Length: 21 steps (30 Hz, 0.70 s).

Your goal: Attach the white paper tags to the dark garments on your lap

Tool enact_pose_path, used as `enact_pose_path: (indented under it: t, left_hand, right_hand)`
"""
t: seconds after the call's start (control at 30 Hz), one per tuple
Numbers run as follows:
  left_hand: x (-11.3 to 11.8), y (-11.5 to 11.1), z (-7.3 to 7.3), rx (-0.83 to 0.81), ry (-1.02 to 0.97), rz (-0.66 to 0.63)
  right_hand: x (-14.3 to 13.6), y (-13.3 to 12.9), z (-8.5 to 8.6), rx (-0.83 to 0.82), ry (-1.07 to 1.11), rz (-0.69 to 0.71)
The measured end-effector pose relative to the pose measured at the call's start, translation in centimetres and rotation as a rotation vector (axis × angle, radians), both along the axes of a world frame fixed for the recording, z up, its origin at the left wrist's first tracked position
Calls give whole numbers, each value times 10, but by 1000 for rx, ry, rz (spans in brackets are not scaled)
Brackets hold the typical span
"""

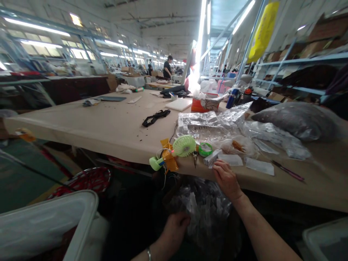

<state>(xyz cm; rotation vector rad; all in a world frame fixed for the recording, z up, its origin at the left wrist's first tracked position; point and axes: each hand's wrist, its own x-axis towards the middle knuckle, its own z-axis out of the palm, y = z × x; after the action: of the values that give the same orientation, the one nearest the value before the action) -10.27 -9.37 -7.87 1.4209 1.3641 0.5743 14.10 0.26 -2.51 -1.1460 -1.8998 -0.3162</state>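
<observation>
At the table's front edge, my right hand (226, 178) has its fingers bent together at a stack of small clear plastic pieces (212, 158), gripping at its near end. Flat translucent sheets (231, 160) lie just beyond the fingers. Lower down, my left hand (176, 227) is curled closed beside an open clear plastic bag (206, 206) full of loose clear strips; whatever its fingers hold is hidden. The bag hangs below the table edge, between my hands. Left of the stack are a green tape roll (205, 149) and small thread snips (195, 158).
A green fan (184, 145) is taped to the table edge. Pink-handled tweezers (289, 172) lie at right, near crumpled plastic bags (209, 125). A black strap (156, 117) rests mid-table. White bins (87, 210) stand low at both sides. A person (167, 68) stands far back.
</observation>
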Motion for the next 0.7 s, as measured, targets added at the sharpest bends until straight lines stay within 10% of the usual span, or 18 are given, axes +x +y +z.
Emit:
enact_pose_path:
  t: [0.37,0.53,0.7]
  left_hand:
    - [82,52,75,-603,-1010,63]
    - [94,65,78,-652,-1045,157]
    - [93,73,82,-678,-948,153]
  right_hand:
    - [-12,-63,-5,-90,73,131]
    - [-13,-92,-8,-199,55,206]
    - [4,-66,14,-169,-37,126]
